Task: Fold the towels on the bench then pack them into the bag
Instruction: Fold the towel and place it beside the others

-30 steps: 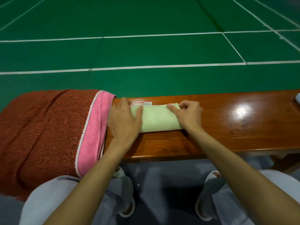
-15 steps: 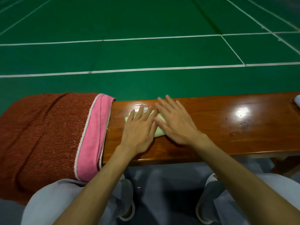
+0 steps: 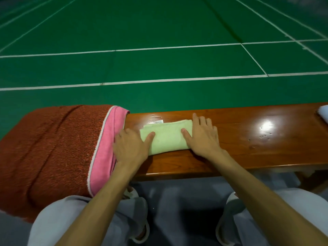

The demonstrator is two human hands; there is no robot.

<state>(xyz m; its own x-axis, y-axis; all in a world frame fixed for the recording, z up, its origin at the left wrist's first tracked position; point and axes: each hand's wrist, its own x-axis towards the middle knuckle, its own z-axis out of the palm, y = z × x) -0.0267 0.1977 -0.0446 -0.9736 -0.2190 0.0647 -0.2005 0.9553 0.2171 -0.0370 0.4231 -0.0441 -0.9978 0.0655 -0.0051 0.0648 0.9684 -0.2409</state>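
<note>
A small pale green towel [image 3: 167,135], folded into a rectangle with a white label at its far left corner, lies on the wooden bench [image 3: 248,144]. My left hand [image 3: 130,148] rests flat at its left end, thumb on the cloth. My right hand [image 3: 202,135] lies flat at its right end, fingers spread, thumb on the cloth. Neither hand grips it. A large rust-red towel [image 3: 48,148] hangs over the bench's left part, with a pink towel [image 3: 106,144] edged in white beneath it. No bag is in view.
A white cloth [image 3: 324,112] pokes in at the bench's far right edge. Beyond the bench lies a green court floor [image 3: 159,64] with white lines. My knees in light grey trousers [image 3: 56,224] and white shoes are below the bench's front edge.
Half a second ago both hands were pressed together on top of the green towel. They have since slid apart to its two ends, leaving the folded towel showing between them.
</note>
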